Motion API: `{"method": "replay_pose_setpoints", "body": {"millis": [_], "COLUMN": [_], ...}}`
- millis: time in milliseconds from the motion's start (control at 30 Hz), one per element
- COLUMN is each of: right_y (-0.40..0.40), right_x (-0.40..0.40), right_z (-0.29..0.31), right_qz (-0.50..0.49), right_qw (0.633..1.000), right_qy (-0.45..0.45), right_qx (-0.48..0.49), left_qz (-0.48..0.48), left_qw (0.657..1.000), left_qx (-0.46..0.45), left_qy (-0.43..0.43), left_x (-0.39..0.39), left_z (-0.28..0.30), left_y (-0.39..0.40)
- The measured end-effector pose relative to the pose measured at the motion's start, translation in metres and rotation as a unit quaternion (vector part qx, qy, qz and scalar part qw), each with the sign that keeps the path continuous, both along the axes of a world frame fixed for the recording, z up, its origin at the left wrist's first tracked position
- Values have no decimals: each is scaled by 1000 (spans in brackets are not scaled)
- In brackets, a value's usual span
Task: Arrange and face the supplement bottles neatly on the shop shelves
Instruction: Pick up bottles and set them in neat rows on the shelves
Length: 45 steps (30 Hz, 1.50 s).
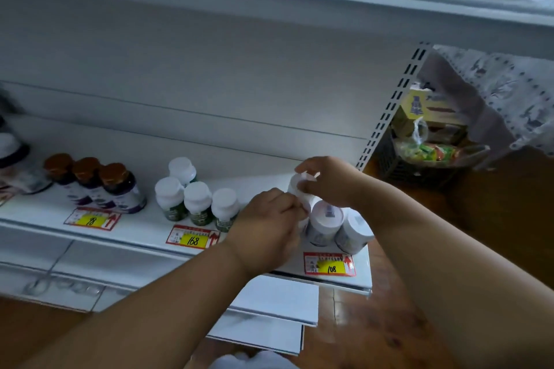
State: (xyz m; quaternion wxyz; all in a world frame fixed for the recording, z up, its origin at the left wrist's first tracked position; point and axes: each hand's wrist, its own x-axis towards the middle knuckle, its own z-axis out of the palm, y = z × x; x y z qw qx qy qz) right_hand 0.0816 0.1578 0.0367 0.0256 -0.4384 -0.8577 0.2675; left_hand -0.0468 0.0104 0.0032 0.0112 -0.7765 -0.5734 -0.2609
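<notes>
- The right hand (326, 181) has its fingers curled round a white bottle (295, 186) near the right end of the shelf (144, 228), holding it above the row.
- The left hand (266, 225) is curled just below it, fingertips pinching at the same bottle's lower part; the exact hold is hidden.
- Directly under the right hand stand two more white-capped bottles (326, 222), close together at the shelf's front edge.
- Left of the left hand are four white-capped green bottles (196, 199), three in front and one behind.
- Further left, three dark bottles with brown caps (114, 186) stand in a row.
- Red and yellow price tags (329, 264) sit along the shelf lip, one beneath each group.
- The shelf is white metal with a plain white back panel (209, 69); a slotted upright (389, 105) rises past the right hand.
- Beyond it, a dark basket (419, 165) with packets sits on a brown wooden floor (494, 219).
</notes>
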Motion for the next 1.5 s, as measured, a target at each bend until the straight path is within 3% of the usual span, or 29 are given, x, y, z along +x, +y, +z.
{"method": "replay_pose_setpoints", "body": {"millis": [400,700,1000,1233,1500], "right_y": [-3,-42,-157,-253,-258], "right_x": [-6,-27,-214,-374,-496], "right_z": [-5,26,64,68,65], "right_qz": [26,86,186,236,249], "right_qw": [999,972,948,929,923], "right_qy": [18,77,167,256,272], "right_qx": [32,207,196,125,109], "left_qz": [32,109,268,387,437], "left_qw": [999,992,956,915,888], "left_qx": [-38,34,69,51,58], "left_qy": [-11,-49,-101,-104,-134], "left_x": [8,-14,-180,-327,-437], "left_z": [7,11,24,50,42], "left_y": [-9,-39,-151,-257,-271]}}
